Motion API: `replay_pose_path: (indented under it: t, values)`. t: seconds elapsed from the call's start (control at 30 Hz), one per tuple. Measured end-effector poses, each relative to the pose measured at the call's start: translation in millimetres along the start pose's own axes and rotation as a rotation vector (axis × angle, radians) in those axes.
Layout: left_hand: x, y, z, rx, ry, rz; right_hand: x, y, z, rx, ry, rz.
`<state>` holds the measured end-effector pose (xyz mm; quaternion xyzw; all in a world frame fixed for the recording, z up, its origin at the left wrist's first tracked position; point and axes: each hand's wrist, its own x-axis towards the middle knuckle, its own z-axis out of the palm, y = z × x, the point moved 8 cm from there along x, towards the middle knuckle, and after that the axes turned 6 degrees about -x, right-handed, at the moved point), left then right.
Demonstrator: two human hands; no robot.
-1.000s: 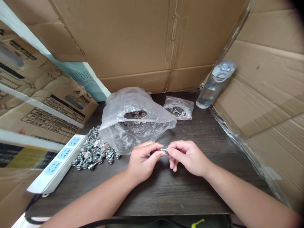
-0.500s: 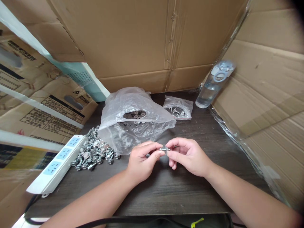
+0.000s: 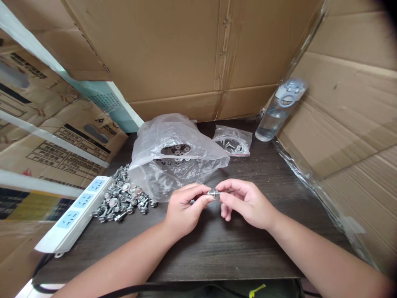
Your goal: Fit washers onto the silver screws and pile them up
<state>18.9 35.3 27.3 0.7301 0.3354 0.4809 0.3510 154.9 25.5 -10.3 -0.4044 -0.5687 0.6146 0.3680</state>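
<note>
Above the dark table, my left hand (image 3: pixel 187 207) pinches one end of a small silver bolt (image 3: pixel 214 193) between thumb and forefinger. The bolt lies roughly level, with a washer or nut around its shank; which of these I cannot tell. At its other end are the thumb and forefinger of my right hand (image 3: pixel 243 203), closed about the tip, with the remaining fingers curled below. To the left of my hands lies a heap of similar bolts (image 3: pixel 124 196). A clear plastic bag (image 3: pixel 182 174) stands just behind my left hand, with washers visible through its opening.
A small zip bag of screws (image 3: pixel 232 142) lies at the back, near a leaning water bottle (image 3: pixel 273 116). On the left, a white power strip (image 3: pixel 74 215) borders the bolt heap. Cardboard walls (image 3: pixel 173 54) surround the dark table (image 3: pixel 242 256).
My left hand and the bolt have shifted slightly left. My right thumb and forefinger have drawn a little toward the bolt's tip, leaving more of its washer or nut visible.
</note>
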Motion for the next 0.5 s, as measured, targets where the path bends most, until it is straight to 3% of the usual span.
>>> replay_pose_path:
  t: [0.13, 0.3, 0.4, 0.47, 0.5]
  values:
    - [0.3, 2.0, 0.7, 0.006, -0.005, -0.001, -1.2, -1.6, 1.6, -0.019, 0.019, 0.007]
    - [0.7, 0.3, 3.7, 0.03, -0.024, -0.002, 1.7, -0.8, -3.2, -0.228, 0.056, -0.023]
    - [0.5, -6.9, 6.0, 0.056, -0.012, -0.022, -7.9, -31.3, -30.1, -0.277, 0.268, -0.216]
    - [0.4, -12.3, 11.4, 0.08, -0.039, -0.026, -30.0, -65.7, -54.8, -0.253, 0.475, -0.448]
    - [0.3, -14.6, 15.0, 0.09, -0.062, -0.024, -40.1, -77.9, -62.3, -0.278, 0.52, -0.502]
